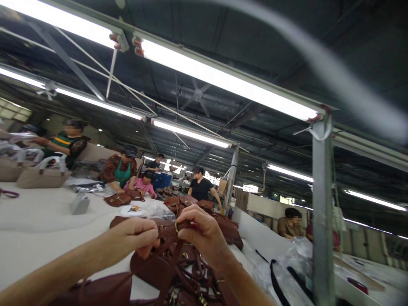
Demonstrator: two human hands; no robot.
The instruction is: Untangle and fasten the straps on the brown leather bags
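Note:
My left hand [138,236] is closed, with the fingers wrapped on a brown leather strap [167,231]. Facing it, my right hand [204,233] pinches the same strap between thumb and fingers, right at a gold-coloured buckle [176,228]. The strap is stretched between the two hands, and part of it hangs down in front. Below them lie several brown handbags [153,267], heaped with their straps and gold-coloured fittings in a tangle. My fingers cover the ends of the gripped piece.
A white table [79,242] spreads to the left, bearing a small grey block [80,204] and beige bags [43,176]. More brown bags [181,204] are piled beyond my hands. Right stand a metal post [321,212] and clear plastic wrapping [296,255]. Several people work farther back.

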